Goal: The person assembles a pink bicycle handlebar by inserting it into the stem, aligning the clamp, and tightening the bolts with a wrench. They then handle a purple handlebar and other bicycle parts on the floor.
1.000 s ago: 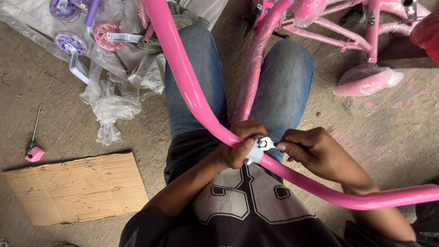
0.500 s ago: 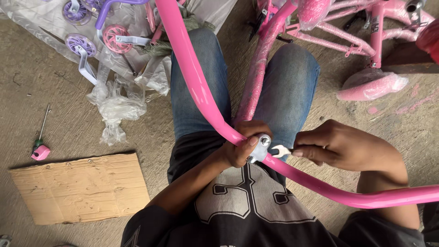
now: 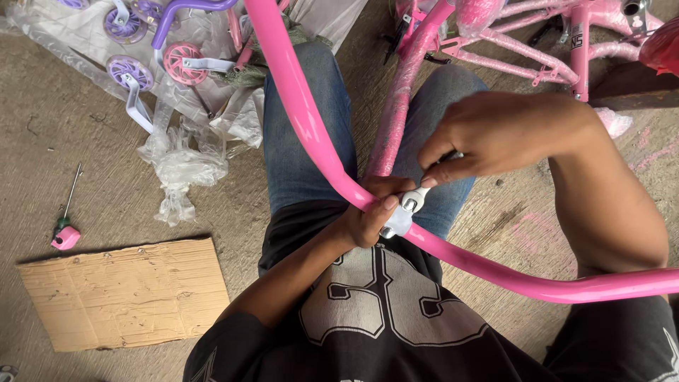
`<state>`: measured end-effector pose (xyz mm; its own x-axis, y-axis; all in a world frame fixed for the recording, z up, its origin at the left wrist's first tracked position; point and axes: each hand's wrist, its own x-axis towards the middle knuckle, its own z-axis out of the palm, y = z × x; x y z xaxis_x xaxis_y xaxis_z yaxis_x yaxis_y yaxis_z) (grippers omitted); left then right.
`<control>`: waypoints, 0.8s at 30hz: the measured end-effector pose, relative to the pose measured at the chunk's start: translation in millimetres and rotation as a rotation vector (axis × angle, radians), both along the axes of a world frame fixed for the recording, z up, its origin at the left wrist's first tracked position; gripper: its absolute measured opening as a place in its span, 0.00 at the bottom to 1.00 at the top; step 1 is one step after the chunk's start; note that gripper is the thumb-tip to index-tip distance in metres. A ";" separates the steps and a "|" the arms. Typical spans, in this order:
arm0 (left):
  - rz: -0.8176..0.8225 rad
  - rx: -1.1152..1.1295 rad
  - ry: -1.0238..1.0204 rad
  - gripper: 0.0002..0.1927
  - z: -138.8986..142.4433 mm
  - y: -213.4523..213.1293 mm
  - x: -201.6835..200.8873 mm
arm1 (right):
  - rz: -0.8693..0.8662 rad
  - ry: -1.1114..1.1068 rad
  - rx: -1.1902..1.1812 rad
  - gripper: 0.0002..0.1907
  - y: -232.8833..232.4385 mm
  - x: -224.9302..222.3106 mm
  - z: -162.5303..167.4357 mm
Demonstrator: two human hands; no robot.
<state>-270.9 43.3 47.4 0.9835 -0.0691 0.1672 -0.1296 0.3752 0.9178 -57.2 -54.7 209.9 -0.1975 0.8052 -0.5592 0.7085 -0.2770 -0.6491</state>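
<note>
Holding the curved glossy pink steel handlebar (image 3: 311, 134) across my lap, I judge it stiff, light, slippery; my left hand (image 3: 368, 216) is clamped at its bend, my right hand (image 3: 495, 134) pinching the small silver clamp bracket (image 3: 403, 216).

Two hands – left hand (image 3: 368, 216), right hand (image 3: 495, 134) – one pink handlebar (image 3: 311, 127), one screwdriver (image 3: 67, 219), one cardboard sheet (image 3: 127, 293)

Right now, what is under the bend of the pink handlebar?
Under the pink handlebar lie the person's jeans-clad legs and black shirt. The left hand grips the bend beside a silver clamp; the right hand holds a tool on it. The clamp's underside is hidden.
</note>
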 end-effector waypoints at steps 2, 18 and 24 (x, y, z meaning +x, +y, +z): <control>-0.002 0.018 0.003 0.22 -2.1 -1.9 -3.2 | 0.039 -0.058 -0.066 0.18 10.2 2.4 2.5; -0.050 0.101 0.023 0.30 18.2 11.9 -0.7 | -0.572 0.023 0.276 0.12 -61.7 -68.6 -31.9; -0.047 0.154 -0.035 0.29 18.4 1.7 9.7 | -0.876 0.094 0.098 0.11 -105.2 -105.0 -43.1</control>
